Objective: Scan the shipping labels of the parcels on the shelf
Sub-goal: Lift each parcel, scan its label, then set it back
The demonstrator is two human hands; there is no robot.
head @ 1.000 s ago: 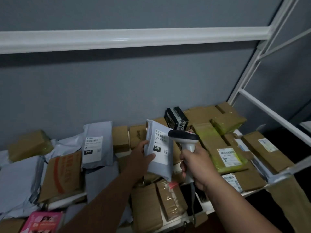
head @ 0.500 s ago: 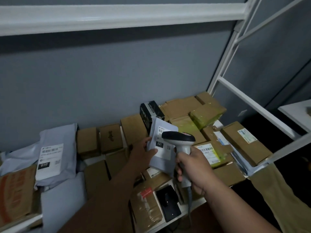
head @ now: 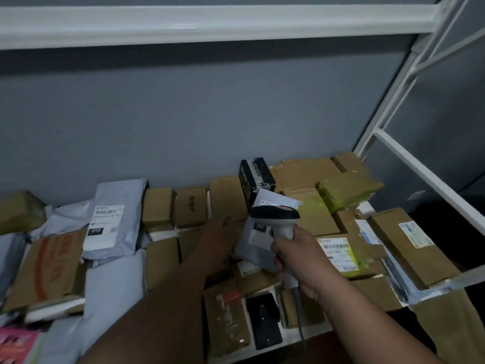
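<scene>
A small grey mailer point(head: 258, 236) with a white label stands tilted among the parcels at the shelf's middle. My left hand point(head: 223, 240) holds it by its left edge; the hand is blurred and its fingertips are hidden. My right hand point(head: 294, 261) grips the handle of a barcode scanner point(head: 274, 215), whose dark head sits right in front of the mailer's label and covers part of it. The scanner's cable point(head: 300, 319) hangs down past the shelf's front edge.
Brown boxes fill the shelf, with a black box point(head: 256, 177) behind the mailer and yellow-taped parcels point(head: 346, 191) to the right. A labelled grey bag point(head: 110, 224) lies at the left. A white beam point(head: 210, 22) runs overhead; a white upright point(head: 393, 106) stands at the right.
The mailer has come down and tilted back toward the boxes, its top edge folding over. My left hand's thumb has left the label's front. The scanner stays in front of the label.
</scene>
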